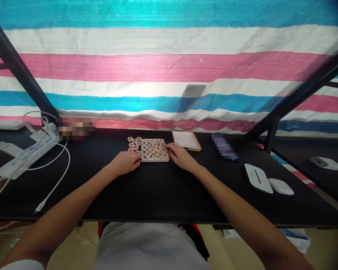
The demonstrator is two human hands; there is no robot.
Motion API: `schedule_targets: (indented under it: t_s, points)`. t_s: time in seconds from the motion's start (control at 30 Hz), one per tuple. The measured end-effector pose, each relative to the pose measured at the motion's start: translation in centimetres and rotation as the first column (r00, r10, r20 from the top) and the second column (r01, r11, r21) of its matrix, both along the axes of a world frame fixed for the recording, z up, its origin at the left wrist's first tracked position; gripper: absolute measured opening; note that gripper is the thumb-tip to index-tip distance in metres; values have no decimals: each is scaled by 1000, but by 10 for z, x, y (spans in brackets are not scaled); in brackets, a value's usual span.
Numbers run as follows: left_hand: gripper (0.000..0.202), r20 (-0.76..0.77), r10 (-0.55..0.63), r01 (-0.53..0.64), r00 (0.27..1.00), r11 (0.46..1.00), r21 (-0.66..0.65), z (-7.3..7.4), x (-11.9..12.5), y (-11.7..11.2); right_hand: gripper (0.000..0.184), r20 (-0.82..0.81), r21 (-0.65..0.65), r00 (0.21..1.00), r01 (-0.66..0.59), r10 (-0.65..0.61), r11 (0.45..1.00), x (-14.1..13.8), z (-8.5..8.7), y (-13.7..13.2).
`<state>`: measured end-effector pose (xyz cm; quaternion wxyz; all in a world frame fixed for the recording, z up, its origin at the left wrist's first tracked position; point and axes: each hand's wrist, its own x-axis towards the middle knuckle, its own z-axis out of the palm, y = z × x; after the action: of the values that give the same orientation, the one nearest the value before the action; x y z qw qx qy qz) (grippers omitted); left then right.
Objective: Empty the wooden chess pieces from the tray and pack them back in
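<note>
A small wooden box (pixel 154 159) filled with several round Chinese chess pieces sits on the black table (pixel 157 195). My left hand (pixel 126 162) rests against the box's left side, fingers curled, touching a loose piece at the box's corner. Several more loose pieces (pixel 133 143) lie just left of the box. My right hand (pixel 180 155) lies at the box's right edge, its fingers reaching onto a piece in the box's right column. The box's lid (pixel 186 140) lies open-side up behind my right hand.
A white power strip (pixel 25 157) with cables lies at the left. A blurred dark object (pixel 224 147) lies right of the lid. Two white devices (pixel 267 180) sit at the right. A striped tarp (pixel 169 67) hangs behind the table.
</note>
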<state>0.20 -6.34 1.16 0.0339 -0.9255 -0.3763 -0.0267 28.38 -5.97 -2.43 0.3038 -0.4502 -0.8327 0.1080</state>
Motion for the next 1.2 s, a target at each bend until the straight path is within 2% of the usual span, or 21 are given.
schedule_targets:
  t_s: [0.13,0.47,0.57,0.87,1.0,1.1,1.2]
  points:
    - [20,3,-6,6,1000,1000,-11,0,0,0,41,-2,9,1000,0,0,1000,2,-2,2]
    - [21,19,-10,11,1000,998,-58,3,0,-1,64,-15,-24,996,-87,87,996,3,0,1]
    - [22,24,-12,13,1000,998,-59,2,0,0,67,-8,-25,997,-80,80,996,2,-2,1]
    - [20,30,-11,12,999,999,-51,5,1,-3,63,60,-20,996,-62,63,998,3,-7,2]
    - [22,142,10,-13,990,1000,22,8,3,-7,62,54,-27,996,-68,69,997,2,-5,1]
    - [27,251,-36,26,967,999,44,6,3,-7,58,27,-20,997,-67,67,998,1,-3,0]
    - [33,253,-89,89,963,996,14,1,3,-7,50,-9,-4,999,-53,53,999,1,-1,0]
